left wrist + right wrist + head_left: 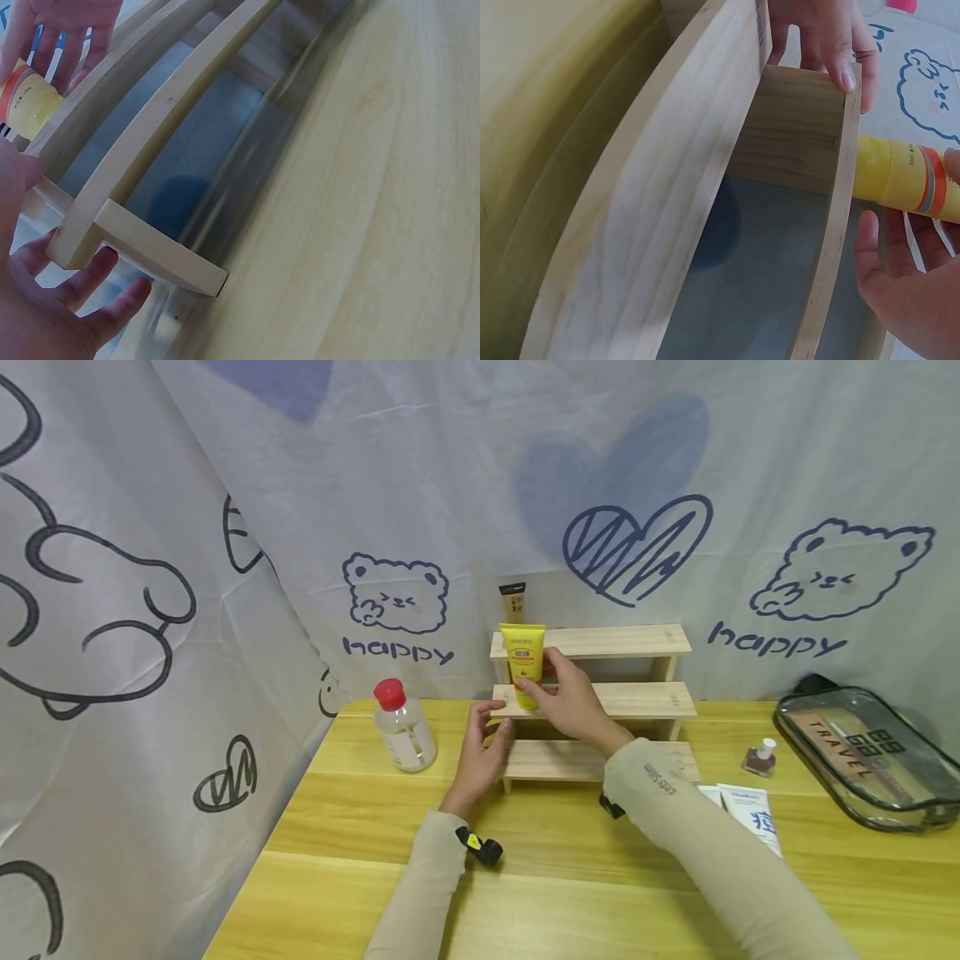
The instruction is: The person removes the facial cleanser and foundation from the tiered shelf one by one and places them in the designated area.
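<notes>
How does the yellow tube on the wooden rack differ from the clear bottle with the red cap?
The yellow tube stands cap-down on the rack's middle step, gripped by the right hand; the clear bottle stands untouched on the table. The tube is opaque and flat-topped; the bottle is see-through and rounded, with its red cap on top. Both stand upright.

the tube (523, 662) was yellow with an orange band, the rack (630, 642) pale wood, the bottle (403, 727) clear with a red cap, the curtain (450, 485) white with navy bears.
</notes>
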Tool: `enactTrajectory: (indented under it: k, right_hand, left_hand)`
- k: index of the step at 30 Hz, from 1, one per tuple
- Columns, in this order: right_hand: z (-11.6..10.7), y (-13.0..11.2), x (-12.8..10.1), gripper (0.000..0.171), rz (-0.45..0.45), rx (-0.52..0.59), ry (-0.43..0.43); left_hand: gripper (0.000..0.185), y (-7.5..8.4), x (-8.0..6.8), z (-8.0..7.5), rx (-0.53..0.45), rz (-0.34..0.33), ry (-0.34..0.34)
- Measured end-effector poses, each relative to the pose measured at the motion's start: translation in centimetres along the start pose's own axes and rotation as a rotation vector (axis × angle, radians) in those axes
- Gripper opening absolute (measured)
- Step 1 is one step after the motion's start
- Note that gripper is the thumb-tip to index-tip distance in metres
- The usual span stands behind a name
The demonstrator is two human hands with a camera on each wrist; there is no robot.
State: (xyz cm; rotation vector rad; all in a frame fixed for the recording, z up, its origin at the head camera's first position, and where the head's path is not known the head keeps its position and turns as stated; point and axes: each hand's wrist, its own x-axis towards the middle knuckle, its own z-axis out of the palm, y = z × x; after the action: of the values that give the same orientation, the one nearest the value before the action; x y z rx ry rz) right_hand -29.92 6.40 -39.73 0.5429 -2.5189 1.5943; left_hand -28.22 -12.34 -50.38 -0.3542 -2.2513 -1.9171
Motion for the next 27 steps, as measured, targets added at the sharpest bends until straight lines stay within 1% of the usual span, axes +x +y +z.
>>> enactTrajectory:
  k: [7,13,20,27]
  right_hand:
    - [-0.3,0.0,-0.4,0.042,0.008,-0.005,-0.014]
    - [-0.5,0.0,-1.0,0.042,0.020,-0.006,-0.003]
    - [-0.8,-0.2,-1.5,0.042,0.056,-0.004,0.001]
    - [-1.3,0.2,-2.1,0.041,0.040,0.005,0.001]
  left_hand:
    - [0.033,0.1,0.1,0.0,0.005,0.003,-0.001]
    - [0.034,0.1,0.1,0.0,0.009,0.003,-0.008]
    - [0.034,0.0,0.1,-0.1,0.014,0.011,-0.013]
    - [0.033,0.2,-0.1,-0.1,0.014,-0.003,-0.011]
